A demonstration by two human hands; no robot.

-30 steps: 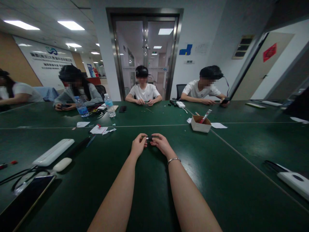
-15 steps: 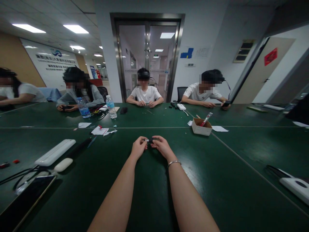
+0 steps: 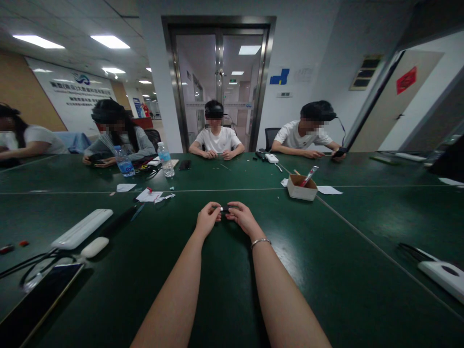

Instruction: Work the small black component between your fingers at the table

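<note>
At middle of smooth dark green tabletop (image 3: pixel 225 280): small black piece with bright silvery end (image 3: pixel 225 210), held between both hands. Left hand (image 3: pixel 208 218), 9 o'clock of piece: fingers grasping silvery end. Right hand (image 3: pixel 242 217), 3 o'clock: fingers grasping black end. Judgement: hold both ends in one line, pinch light but firm, hands braced low, any turn slow. Fingertips cover much of piece; cannot tell fit of ends. Open pale cardboard box (image 3: pixel 303 194) between 2 and 3 o'clock, well apart.

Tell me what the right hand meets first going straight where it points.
Past the small dark object it pinches, the right hand would probably meet the left hand first; depth is unclear.
</note>
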